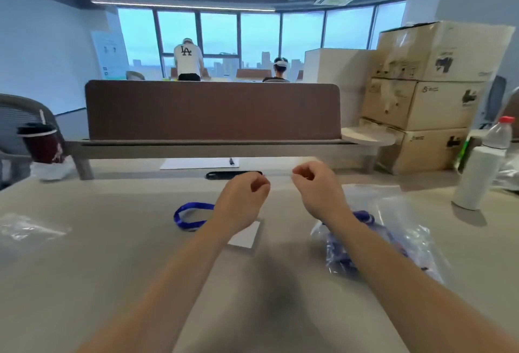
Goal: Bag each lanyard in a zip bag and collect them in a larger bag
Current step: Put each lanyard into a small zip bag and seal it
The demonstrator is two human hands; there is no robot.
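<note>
Both hands are raised over the table (pixel 112 268), side by side and apart. The left hand (pixel 241 198) and right hand (pixel 317 187) each have curled fingers with the thumb set against the forefinger. Whether a clear film is pinched between them cannot be told. The loose blue lanyard (pixel 191 216) lies flat on the table, just left of and below the left hand. Its loop runs roughly left to right and passes under the left wrist toward a white card (pixel 247 236). The left hand is plainly the nearer one, and in my judgement the pick-up falls to it, reaching down and leftward. The larger bag (pixel 393 229), already holding blue lanyards, lies under and beside the right forearm. Spare clear zip bags (pixel 28 229) lie well apart at the far left.
</note>
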